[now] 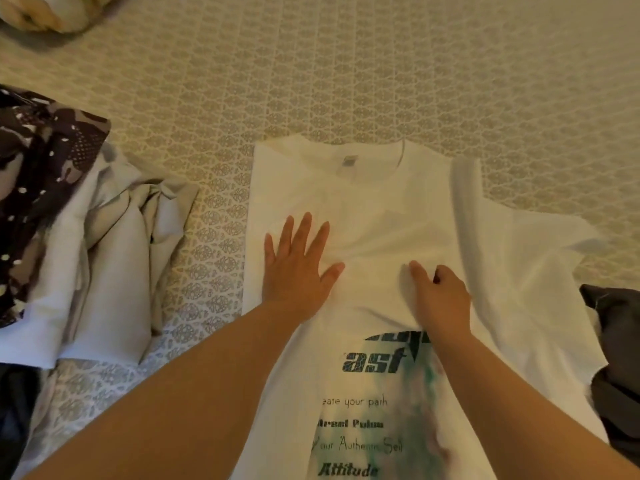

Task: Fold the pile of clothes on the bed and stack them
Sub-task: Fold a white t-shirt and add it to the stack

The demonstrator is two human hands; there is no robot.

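A white T-shirt (381,209) with dark green print lies spread on the patterned bed cover (346,71), collar at the far end. Its left side is folded in to a straight edge; the right sleeve still sticks out. My left hand (298,265) lies flat on the shirt's chest with fingers spread. My right hand (440,296) sits just right of it, fingers curled and pinching a fold of the shirt's white fabric near the middle.
A heap of clothes lies at the left: a dark camouflage-print garment (41,174) over pale grey ones (114,258). A dark grey garment (613,362) lies at the right edge. A light patterned bundle (48,12) sits at the far left corner.
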